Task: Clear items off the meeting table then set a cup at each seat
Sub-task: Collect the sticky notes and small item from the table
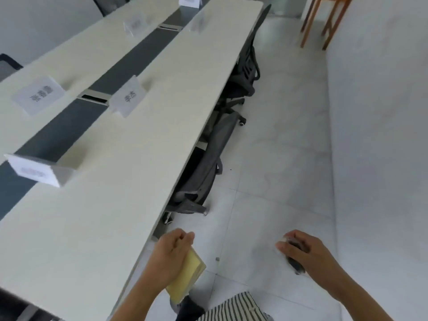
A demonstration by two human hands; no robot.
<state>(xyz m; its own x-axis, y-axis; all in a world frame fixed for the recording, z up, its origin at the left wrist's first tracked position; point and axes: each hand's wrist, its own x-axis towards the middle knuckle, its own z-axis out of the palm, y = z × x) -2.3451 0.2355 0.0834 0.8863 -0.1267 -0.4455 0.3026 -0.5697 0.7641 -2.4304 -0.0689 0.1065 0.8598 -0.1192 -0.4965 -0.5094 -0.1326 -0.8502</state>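
The long white meeting table (111, 186) with a dark centre strip runs from lower left to the top. My left hand (169, 253) is off its right edge, over the floor, gripping a yellow notebook (187, 281) that hangs below my palm. My right hand (303, 249) is further right, over the floor, closed around a small dark object (295, 265) whose end sticks out under my fingers; blur hides what it is. No cup is in view.
Several white name cards stand on the table, such as one (38, 95) at the left and one (128, 97) by the centre strip. Grey office chairs (208, 167) are tucked under the right edge. Wooden stool legs (324, 22) stand at the top right, beside a white wall.
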